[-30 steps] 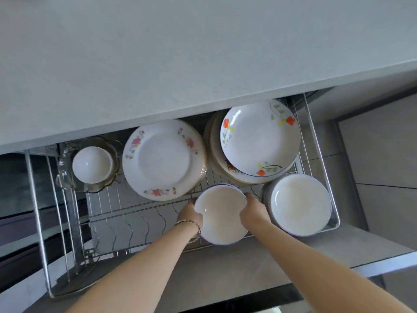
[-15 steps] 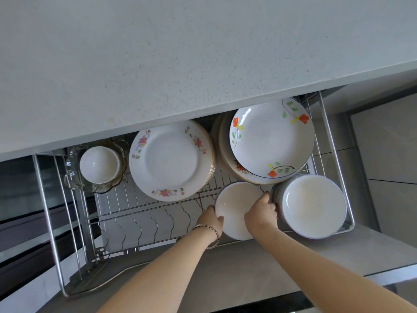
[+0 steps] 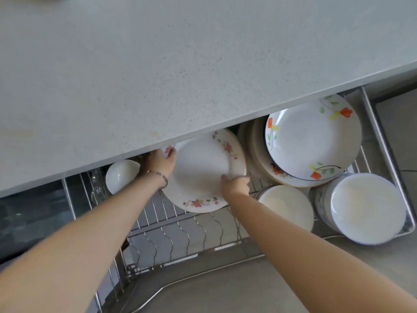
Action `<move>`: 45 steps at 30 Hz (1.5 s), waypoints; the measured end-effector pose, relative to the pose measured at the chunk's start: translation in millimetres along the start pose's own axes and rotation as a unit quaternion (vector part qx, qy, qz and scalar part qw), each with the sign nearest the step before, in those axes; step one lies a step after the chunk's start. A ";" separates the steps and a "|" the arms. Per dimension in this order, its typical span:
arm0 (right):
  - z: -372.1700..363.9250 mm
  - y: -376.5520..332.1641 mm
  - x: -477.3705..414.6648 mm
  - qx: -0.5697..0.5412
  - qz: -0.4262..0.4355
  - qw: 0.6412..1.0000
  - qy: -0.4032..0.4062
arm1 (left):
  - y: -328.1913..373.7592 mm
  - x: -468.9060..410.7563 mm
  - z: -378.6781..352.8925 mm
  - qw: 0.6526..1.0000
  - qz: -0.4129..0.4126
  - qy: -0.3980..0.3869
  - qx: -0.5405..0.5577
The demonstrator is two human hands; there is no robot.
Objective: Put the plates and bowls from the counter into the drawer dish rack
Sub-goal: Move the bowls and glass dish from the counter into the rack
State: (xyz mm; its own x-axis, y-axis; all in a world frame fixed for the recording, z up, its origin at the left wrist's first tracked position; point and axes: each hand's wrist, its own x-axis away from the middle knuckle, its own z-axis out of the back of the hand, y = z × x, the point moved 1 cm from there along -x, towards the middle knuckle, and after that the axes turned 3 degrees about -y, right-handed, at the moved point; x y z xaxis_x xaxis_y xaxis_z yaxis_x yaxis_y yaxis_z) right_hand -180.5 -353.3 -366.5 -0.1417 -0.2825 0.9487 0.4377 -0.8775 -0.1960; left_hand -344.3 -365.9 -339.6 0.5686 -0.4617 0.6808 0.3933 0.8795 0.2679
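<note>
left hand [image 3: 159, 162] and right hand [image 3: 235, 184] both got fingers gripping the pink-flowered plate [image 3: 203, 172] by its rim, right under the bench [image 3: 180, 64] front edge

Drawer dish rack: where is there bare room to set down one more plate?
The wavy wire slots at the front left are bare, bordered by the pink-flowered white plate behind and the plain white bowl to the right. The right side is crowded: orange-flowered plates and the stacked white bowls fill it.

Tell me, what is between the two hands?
In the head view, the pink-flowered plate lies between them; the left hand holds its left rim and the right hand its lower right rim.
</note>
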 end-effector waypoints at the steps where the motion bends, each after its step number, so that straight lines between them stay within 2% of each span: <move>1: -1.5 2.2 -8.1 -0.028 -0.003 1.000 0.010 | 1.3 -7.6 0.3 1.000 0.008 -0.025 0.005; 4: 3.5 12.9 -19.1 -0.057 0.025 0.998 0.013 | 5.7 -21.3 -4.1 0.996 0.010 -0.080 0.048; 6: 8.4 21.3 -22.3 -0.071 0.043 0.997 0.009 | 7.8 -29.4 -4.8 0.994 0.008 -0.082 0.074; 8: 13.7 27.9 -23.5 -0.069 0.061 0.996 0.008 | 12.5 -32.7 -4.5 0.992 -0.006 -0.104 0.065; 12: 17.6 31.1 -21.2 -0.100 0.066 0.993 0.014 | 27.9 -29.9 0.1 0.975 -0.054 -0.215 0.037; 14: 17.7 30.6 -20.4 -0.109 0.077 0.991 0.010 | 28.6 -29.5 -2.4 0.971 -0.035 -0.233 0.042; 18: 18.6 34.1 -24.9 -0.107 0.082 0.991 -0.004 | 15.8 -33.6 -13.6 0.980 0.018 -0.153 0.127; 24: 12.3 35.9 -28.3 -0.125 0.090 0.988 -0.021 | 5.2 -40.1 -14.6 0.975 0.043 -0.131 0.174; 31: 5.4 40.7 -31.1 -0.112 0.097 0.988 -0.038 | 3.2 -37.9 -10.9 0.983 -0.006 -0.119 0.141; 38: 8.5 27.8 -29.1 -0.146 0.040 0.987 -0.047 | 14.5 -24.4 1.4 0.979 0.041 -0.177 0.096; 41: 10.5 25.2 -28.8 -0.136 0.044 0.989 -0.038 | 13.3 -25.9 -2.0 0.983 0.016 -0.158 0.096; 43: 10.9 23.8 -28.6 -0.123 0.070 0.990 -0.014 | 11.4 -25.7 -4.3 0.989 -0.026 -0.117 0.082; 45: 8.5 22.4 -28.5 -0.114 0.105 0.988 0.011 | 12.7 -22.7 -3.7 0.990 -0.034 -0.106 0.091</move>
State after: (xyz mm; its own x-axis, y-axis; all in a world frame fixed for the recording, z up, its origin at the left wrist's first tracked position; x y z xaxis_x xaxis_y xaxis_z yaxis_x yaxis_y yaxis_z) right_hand -159.2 -361.6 -395.8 -0.0890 -0.4734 0.8763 0.2483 -0.8626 -0.4408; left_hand -349.5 -344.7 -354.1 0.3735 -0.5032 0.7793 0.2779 0.8622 0.4236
